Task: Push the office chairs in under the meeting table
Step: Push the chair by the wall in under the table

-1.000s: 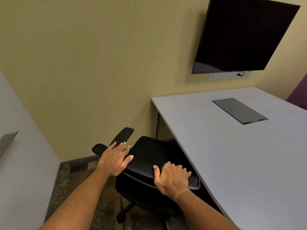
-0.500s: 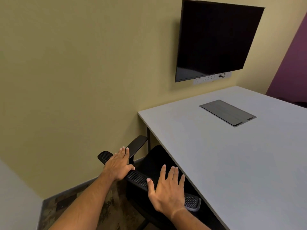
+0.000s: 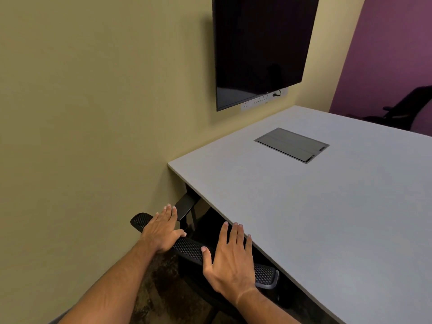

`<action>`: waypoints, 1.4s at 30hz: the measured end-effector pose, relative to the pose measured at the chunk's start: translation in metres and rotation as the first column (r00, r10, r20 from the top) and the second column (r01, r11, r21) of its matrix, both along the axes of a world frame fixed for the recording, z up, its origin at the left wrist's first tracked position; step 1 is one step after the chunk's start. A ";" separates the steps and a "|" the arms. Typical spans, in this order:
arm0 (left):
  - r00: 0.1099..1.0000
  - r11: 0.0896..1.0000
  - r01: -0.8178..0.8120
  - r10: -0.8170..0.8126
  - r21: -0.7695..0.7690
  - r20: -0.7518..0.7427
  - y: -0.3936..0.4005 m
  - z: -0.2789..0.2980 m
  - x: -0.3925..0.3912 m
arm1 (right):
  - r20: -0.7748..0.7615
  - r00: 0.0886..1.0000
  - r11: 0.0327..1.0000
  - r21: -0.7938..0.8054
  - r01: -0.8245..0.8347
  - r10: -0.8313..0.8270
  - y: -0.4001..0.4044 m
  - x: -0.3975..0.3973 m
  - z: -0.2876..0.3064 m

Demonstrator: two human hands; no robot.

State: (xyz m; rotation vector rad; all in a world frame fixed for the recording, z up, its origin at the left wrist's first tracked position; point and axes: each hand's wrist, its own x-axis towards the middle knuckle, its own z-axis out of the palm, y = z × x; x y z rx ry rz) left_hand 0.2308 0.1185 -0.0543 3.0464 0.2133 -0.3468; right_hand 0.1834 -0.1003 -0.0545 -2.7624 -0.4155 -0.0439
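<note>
A black mesh-backed office chair [image 3: 189, 250] stands at the near left side of the grey meeting table [image 3: 315, 206], its seat under the tabletop and its backrest top just outside the edge. My left hand [image 3: 162, 230] lies flat on the left end of the backrest, fingers together. My right hand [image 3: 230, 260] rests on the backrest's right part with straight, spread fingers that reach the table edge. The chair's left armrest [image 3: 185, 205] pokes out by the table leg. A second black chair [image 3: 406, 108] stands beyond the table's far side.
A yellow wall runs close along the left. A dark screen [image 3: 261, 47] hangs on it above a white socket strip [image 3: 264, 100]. A grey cable hatch [image 3: 292, 144] is set in the tabletop. Purple wall at the right; patterned carpet below.
The chair has rolled forward until its seat went under the table. My right hand went from gripping the backrest to lying flat with straight fingers. The view has shifted closer to the table.
</note>
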 end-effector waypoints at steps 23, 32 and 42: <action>0.954 0.955 0.297 -0.296 0.021 -0.042 0.082 -0.005 0.146 | 0.012 0.958 0.955 -0.078 0.287 -0.287 0.104 0.083 0.002; 0.956 0.957 0.290 -0.288 0.028 -0.054 0.086 -0.011 0.186 | 0.012 0.949 0.948 -0.039 0.316 -0.315 0.114 0.119 -0.006; 0.960 0.959 0.278 -0.275 0.054 -0.055 0.099 -0.015 0.222 | -0.009 0.949 0.949 0.021 0.315 -0.315 0.136 0.148 -0.004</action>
